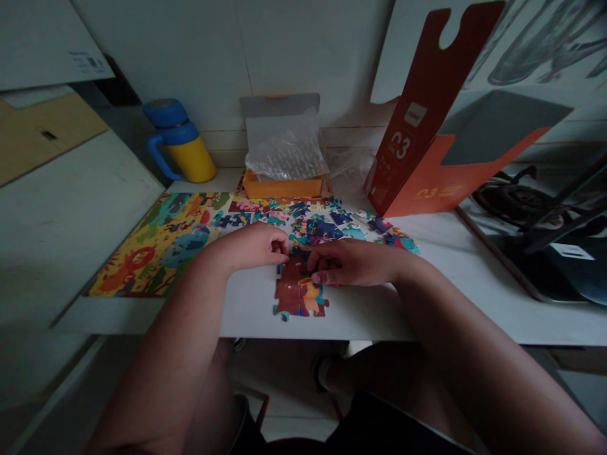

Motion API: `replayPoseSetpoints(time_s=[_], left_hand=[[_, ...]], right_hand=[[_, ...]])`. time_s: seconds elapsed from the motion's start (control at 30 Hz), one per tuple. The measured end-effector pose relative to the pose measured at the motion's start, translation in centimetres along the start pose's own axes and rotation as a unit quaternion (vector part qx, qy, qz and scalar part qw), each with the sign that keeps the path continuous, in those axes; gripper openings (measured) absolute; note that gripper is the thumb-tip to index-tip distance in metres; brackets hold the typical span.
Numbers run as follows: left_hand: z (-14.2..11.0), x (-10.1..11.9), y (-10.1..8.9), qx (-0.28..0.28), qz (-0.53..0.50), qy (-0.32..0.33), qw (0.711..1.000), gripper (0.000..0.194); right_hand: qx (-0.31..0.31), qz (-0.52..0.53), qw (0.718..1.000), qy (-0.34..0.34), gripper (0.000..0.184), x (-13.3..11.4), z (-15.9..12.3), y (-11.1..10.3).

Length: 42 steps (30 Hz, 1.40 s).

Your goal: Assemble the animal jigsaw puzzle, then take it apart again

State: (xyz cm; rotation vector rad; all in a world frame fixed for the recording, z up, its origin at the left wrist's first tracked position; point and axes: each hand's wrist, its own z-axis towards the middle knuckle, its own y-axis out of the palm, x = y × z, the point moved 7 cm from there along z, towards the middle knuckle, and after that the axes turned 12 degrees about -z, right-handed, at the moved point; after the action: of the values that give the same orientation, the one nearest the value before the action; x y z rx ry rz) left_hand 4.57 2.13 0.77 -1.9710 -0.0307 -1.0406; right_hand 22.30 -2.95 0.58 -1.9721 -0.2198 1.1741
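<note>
A partly joined jigsaw puzzle (293, 294), brown with an orange figure, lies flat near the table's front edge. My left hand (263, 245) is closed at its upper left corner, thumb and fingertips curled together; what they grip, if anything, is hidden. From the right, my right hand (348, 260) reaches over the puzzle's upper right side, its fingers bent and pinching at a dark puzzle piece along the top edge, mostly covered by the fingers. Just beyond both hands, loose jigsaw pieces (325, 229), mostly blue and teal, are heaped and scattered.
A colourful picture sheet (165, 249) lies at left. Behind it stands a blue and yellow jug (192, 158). An open orange box (284, 187) with clear plastic wrap (289, 151) is at the back. A tall orange carton (422, 170) and a black object (545, 253) stand at right.
</note>
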Motion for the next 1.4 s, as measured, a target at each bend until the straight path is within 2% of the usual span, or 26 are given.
replayPoseSetpoints(time_s=[0.37,0.7,0.97,1.17,1.4], left_hand=[[0.0,0.0,0.2,-0.001,0.002,-0.007,1.0,0.009],[-0.1,0.6,0.7,-0.005,0.015,0.016,1.0,0.006],[0.1,0.4,0.8,-0.015,0.012,-0.005,1.0,0.007],[0.0,0.7,0.8,-0.012,0.011,0.011,1.0,0.012],[-0.2,0.3,1.0,-0.041,-0.013,0.005,0.999,0.024]], right_hand=[[0.005,-0.007,1.0,0.008,0.037,0.0,0.0,0.0],[0.001,0.001,1.0,0.026,0.033,0.0,0.1,0.0],[0.016,-0.036,0.999,-0.003,0.034,-0.2,0.1,-0.1],[0.034,-0.058,0.998,-0.018,0.034,-0.4,0.2,-0.1],[0.048,-0.077,0.996,-0.022,0.028,-1.1,0.3,-0.1]])
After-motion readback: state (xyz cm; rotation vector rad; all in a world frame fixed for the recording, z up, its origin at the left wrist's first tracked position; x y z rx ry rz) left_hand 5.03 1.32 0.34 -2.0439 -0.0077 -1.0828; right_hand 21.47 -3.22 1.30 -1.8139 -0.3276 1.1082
